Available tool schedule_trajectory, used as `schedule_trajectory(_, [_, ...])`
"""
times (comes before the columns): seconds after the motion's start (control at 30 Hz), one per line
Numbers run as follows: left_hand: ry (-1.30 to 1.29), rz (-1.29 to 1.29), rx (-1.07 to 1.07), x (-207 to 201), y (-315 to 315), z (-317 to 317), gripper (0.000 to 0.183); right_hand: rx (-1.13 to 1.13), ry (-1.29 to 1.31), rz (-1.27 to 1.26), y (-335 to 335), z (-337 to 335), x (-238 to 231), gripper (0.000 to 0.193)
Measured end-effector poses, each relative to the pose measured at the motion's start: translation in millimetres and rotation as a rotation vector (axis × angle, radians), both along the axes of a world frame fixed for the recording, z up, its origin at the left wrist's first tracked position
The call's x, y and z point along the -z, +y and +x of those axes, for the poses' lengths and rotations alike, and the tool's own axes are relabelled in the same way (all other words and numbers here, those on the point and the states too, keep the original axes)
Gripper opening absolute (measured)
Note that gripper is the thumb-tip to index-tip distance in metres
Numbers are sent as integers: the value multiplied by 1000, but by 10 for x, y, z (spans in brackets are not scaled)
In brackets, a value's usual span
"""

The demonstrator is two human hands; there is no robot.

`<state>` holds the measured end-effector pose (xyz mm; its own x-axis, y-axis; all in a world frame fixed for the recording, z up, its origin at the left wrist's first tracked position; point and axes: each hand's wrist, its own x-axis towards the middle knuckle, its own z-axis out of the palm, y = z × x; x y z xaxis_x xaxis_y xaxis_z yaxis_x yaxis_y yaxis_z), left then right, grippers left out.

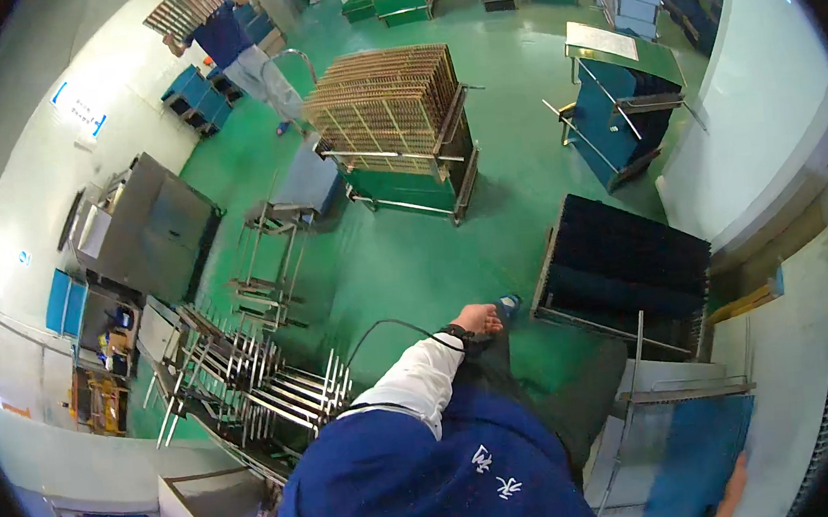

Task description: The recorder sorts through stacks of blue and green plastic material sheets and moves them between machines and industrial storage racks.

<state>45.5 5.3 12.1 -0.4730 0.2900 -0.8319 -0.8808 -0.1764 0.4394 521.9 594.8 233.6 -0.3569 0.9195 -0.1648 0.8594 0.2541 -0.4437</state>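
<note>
My left hand (479, 320) hangs in front of me over the green floor, at the end of a white sleeve. Its fingers are loosely curled, and nothing shows in them. Around the wrist is a black band (458, 332), from which a thin black cable loops to the left. At the lower right edge a strip of bare skin, seemingly part of my right hand (735, 488), shows beside a blue panel (692, 456). Its fingers cannot be made out, nor whether it grips the panel.
Ahead stands a rack of tan slatted frames (386, 103). Dark racks (626, 260) are at my right, a metal tube frame (288, 397) at my left. A grey cabinet (150, 227) lines the left wall. Far left, another person (234, 53) holds up a slatted frame (183, 8).
</note>
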Motion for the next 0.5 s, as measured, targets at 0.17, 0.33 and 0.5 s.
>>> schedule_trajectory(0.17, [20, 12, 30, -51, 137, -67, 34, 32, 15, 68, 47, 121, -199, 17])
schedule_trajectory(0.33, [2, 16, -7, 7, 80, -73, 35, 39, 22, 112, 145, 106, -442, 18])
schedule_trajectory(0.5, [7, -26, 7, -74, 68, -45, 37, 42, 37, 141, 213, 188, -595, 20])
